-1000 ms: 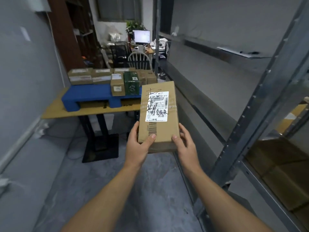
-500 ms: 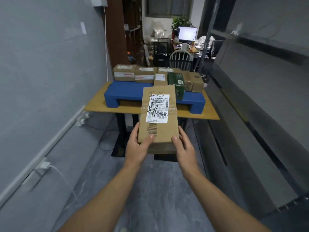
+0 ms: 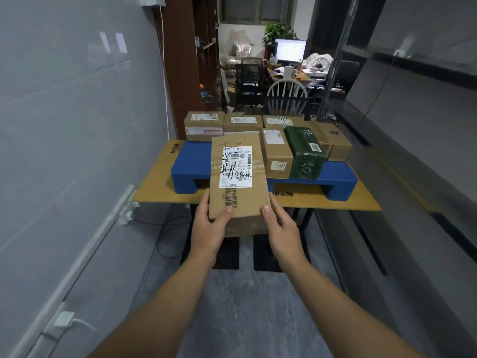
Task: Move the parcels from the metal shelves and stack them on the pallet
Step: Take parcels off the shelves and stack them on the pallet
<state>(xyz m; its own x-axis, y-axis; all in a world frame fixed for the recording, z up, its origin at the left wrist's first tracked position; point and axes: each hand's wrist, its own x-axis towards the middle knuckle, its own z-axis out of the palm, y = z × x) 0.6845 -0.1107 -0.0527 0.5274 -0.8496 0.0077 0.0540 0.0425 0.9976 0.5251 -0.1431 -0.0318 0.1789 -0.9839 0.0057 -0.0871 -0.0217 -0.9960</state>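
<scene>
Head view: parcel (image 3: 238,177) is held before the pallet (image 3: 192,161).
Stiff, judged light; near corners are pinched by left hand (image 3: 209,228) and right hand (image 3: 282,226), thumbs on top.

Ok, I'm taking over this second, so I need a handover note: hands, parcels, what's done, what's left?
Left hand and right hand grip the near end of a labelled parcel, held in the air in front of the table.
The blue pallet on the table holds several brown parcels and a green parcel.
Done: those are on it.
Left: set the held parcel on the pallet, likely its bare left front. How many remain to fetch cannot be seen.
</scene>
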